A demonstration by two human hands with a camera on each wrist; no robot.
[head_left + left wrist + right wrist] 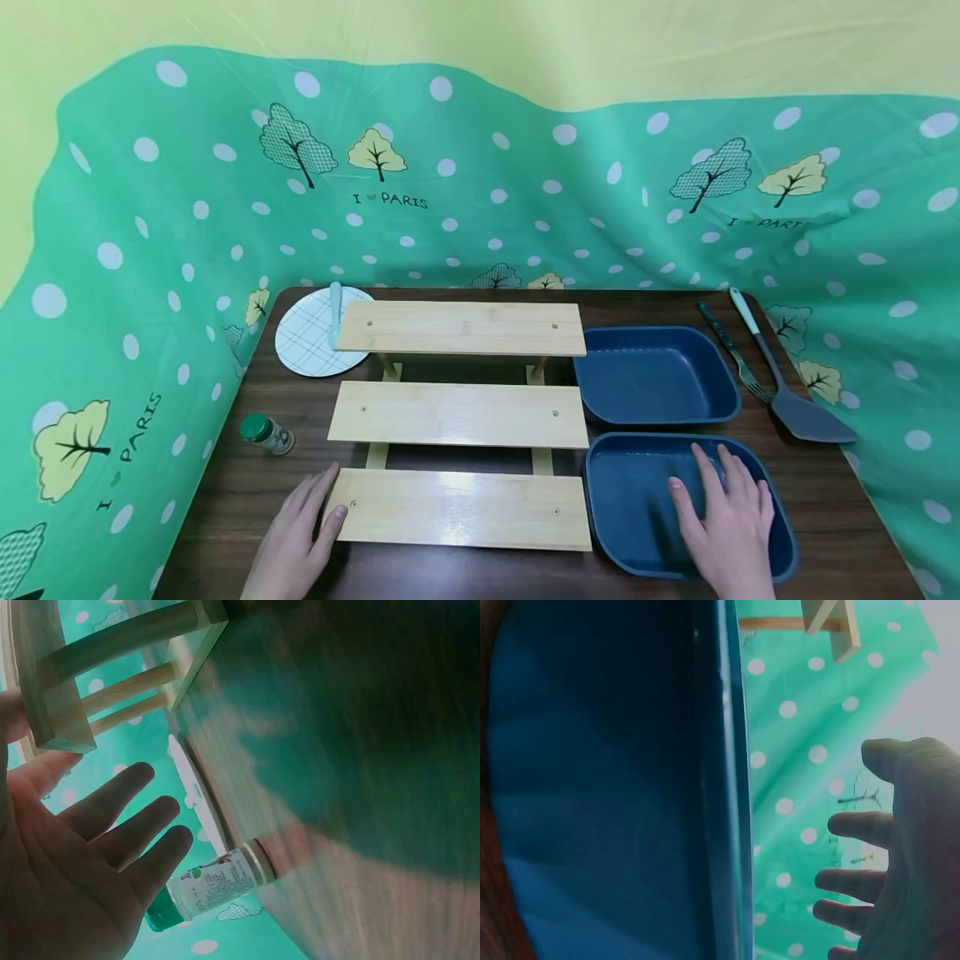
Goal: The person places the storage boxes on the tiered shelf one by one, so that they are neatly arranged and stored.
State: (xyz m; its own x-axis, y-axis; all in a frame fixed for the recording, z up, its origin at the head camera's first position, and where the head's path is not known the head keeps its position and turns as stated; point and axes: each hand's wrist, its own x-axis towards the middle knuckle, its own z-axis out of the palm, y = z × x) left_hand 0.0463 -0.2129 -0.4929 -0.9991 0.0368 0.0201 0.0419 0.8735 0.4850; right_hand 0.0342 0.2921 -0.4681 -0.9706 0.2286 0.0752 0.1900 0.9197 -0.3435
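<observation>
A three-tier wooden step rack [459, 412] with pale slats stands in the middle of the table. My left hand [294, 533] is at the left end of its lowest slat, thumb and index finger close around the corner. In the left wrist view, the other fingers of the left hand [90, 862] are spread and straight, with the slat's end [66, 742] beside thumb and index finger. My right hand [723, 521] is above the near blue tray [622, 500], fingers spread, holding nothing. The right wrist view shows the right hand [900, 855] apart from the tray's rim [731, 780].
A second blue tray [652, 375] lies behind the near one. Right of it are a fork [738, 354] and a grey spatula [806, 415]. A green-capped spice jar [267, 433] lies at left, near a checked plate [303, 333] bearing a light-blue utensil [335, 312].
</observation>
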